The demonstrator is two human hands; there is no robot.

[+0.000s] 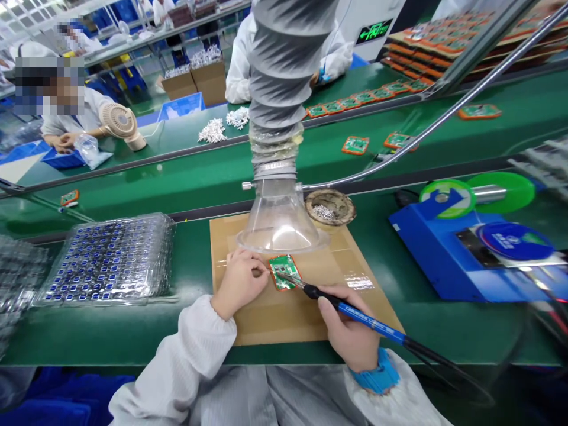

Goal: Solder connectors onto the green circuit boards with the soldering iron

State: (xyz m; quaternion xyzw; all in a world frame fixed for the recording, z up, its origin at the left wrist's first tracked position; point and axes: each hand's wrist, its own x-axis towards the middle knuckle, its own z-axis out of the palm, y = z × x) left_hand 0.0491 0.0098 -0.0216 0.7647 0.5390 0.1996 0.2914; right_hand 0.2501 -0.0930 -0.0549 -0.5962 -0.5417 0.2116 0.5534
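Note:
A green circuit board (284, 271) with an orange-red edge lies on the sheet of brown cardboard (306, 322). My right hand (350, 331) is closed around a blue and black soldering iron (373, 321). The iron's metal tip meets or hovers just over the board; I cannot tell which. At the board's left edge is my left hand (243, 279), thumb and forefinger pinched together. Whatever is between those fingertips is too small to make out. A clear funnel-shaped fume hood (284, 222) hangs right above the board. Around my right wrist is a blue band (378, 373).
Stacked clear trays (110, 257) of small blue parts stand at left. Behind the cardboard sits a round bowl (331, 207) with metallic bits. A blue solder-reel stand (444, 254) is at right. More boards lie on the green conveyor (213, 171); co-workers sit beyond it.

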